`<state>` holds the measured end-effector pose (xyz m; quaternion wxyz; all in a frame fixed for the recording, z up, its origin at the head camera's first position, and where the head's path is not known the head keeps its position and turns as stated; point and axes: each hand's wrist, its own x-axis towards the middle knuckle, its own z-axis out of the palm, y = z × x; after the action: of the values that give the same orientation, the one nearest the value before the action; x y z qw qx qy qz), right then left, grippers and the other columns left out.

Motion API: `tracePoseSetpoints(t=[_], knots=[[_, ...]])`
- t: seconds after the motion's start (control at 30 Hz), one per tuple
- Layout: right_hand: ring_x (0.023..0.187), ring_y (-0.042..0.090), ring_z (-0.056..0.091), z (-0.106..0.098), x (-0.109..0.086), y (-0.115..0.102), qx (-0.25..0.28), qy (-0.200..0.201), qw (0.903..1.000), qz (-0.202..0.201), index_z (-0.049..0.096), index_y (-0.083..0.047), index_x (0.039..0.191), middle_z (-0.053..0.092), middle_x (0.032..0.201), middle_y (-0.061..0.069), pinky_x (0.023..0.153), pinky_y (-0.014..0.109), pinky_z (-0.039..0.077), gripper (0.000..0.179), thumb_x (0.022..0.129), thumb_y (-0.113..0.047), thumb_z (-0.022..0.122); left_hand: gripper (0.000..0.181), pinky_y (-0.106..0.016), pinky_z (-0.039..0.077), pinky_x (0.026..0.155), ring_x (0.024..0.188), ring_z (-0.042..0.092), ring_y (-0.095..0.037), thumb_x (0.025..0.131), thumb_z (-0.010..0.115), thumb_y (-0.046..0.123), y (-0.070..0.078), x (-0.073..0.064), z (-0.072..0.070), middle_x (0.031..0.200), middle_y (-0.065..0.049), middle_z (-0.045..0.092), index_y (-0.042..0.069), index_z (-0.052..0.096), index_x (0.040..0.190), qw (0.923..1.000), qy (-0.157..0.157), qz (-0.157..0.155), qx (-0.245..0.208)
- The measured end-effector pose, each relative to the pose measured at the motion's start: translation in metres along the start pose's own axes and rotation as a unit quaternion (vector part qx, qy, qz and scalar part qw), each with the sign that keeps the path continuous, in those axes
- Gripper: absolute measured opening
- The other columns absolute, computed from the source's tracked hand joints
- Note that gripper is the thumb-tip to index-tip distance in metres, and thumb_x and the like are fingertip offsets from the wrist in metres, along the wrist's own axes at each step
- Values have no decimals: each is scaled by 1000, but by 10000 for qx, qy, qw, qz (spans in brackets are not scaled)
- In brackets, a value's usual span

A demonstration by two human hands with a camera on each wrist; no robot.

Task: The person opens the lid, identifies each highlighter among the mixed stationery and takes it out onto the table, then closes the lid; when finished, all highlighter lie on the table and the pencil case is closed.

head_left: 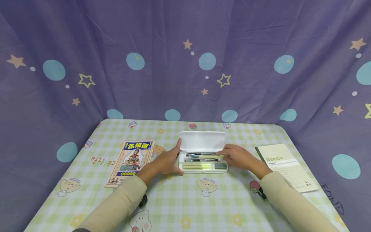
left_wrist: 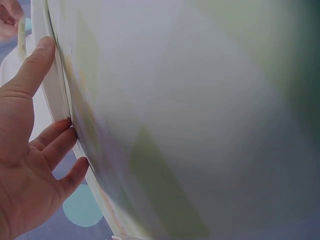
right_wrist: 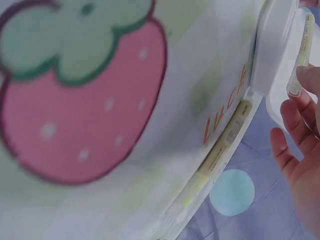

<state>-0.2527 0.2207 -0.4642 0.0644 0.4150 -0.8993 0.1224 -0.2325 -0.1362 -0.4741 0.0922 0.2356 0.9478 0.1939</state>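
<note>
Smooth, hard-looking white walls with rounded corners frame the long, shallow case (head_left: 203,171) I am watching from my remote feed, its lid (head_left: 203,140) tipped back behind it, on a surface (head_left: 226,206) in green-and-cream check. Clear-barrelled, dark-trimmed pens (head_left: 200,159) lie in the rear section; slim yellow pens (head_left: 197,166) and a blue-grey block (head_left: 221,166) sit in the front one. A softly creased purple cloth (head_left: 174,32) hangs behind. In my right wrist view, the pale yellow pen (right_wrist: 305,45) is a straight, slender stick with a glossy clear end and a printed barcode. From my head camera, the case's long axis runs left to right; the pen's clear end is at the fingers and its barcoded body reaches away from them, toward the other hand. The pen is at the right end of the case, at the fingertips of the right hand (head_left: 236,156), which I see pinching it between thumb and finger, other fingers loosely bent. At the opposite end, the left hand (head_left: 168,159) is spread wide, thumb at the front corner and fingers toward the back, touching the case without gripping a pen
</note>
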Motion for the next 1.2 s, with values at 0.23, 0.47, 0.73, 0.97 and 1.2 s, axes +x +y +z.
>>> tracePoseSetpoints(t=[0.23,0.47,0.73,0.97,1.2], knots=[[73,1,49,-10,-11,6,201,47,9995,227,77,-15,118,68,98,-4,66,23,47,28,91,-6,73,150,-46,46,111,126,62,-28,66,91,57,-1,0,0,149,-6,56,11,-14,163,10000,18,48,32],[74,0,50,-12,-27,18,140,131,9983,547,77,-18,115,68,98,-6,67,24,48,27,91,-7,73,150,-45,47,109,124,63,-29,66,91,56,0,0,-1,148,-7,57,9,-14,163,10000,19,84,7],[77,3,55,-17,-44,29,91,263,9974,661,78,-18,113,68,96,-7,69,28,51,25,92,-7,72,150,-44,49,107,122,64,-27,67,91,55,-1,0,-1,147,-6,57,9,-14,163,10000,2,91,7],[80,5,60,-15,-61,36,-60,296,9969,730,78,-18,113,68,95,-6,71,31,53,25,92,-7,72,149,-44,48,108,123,63,-27,67,91,55,-2,0,0,149,-7,56,10,-14,163,9999,26,110,12],[76,2,55,-18,-73,42,-90,405,9953,875,78,-19,114,66,95,-8,68,29,49,27,92,-6,72,149,-44,48,109,125,62,-28,67,91,56,-1,0,-1,151,-8,54,10,-15,163,9999,23,130,-13]])
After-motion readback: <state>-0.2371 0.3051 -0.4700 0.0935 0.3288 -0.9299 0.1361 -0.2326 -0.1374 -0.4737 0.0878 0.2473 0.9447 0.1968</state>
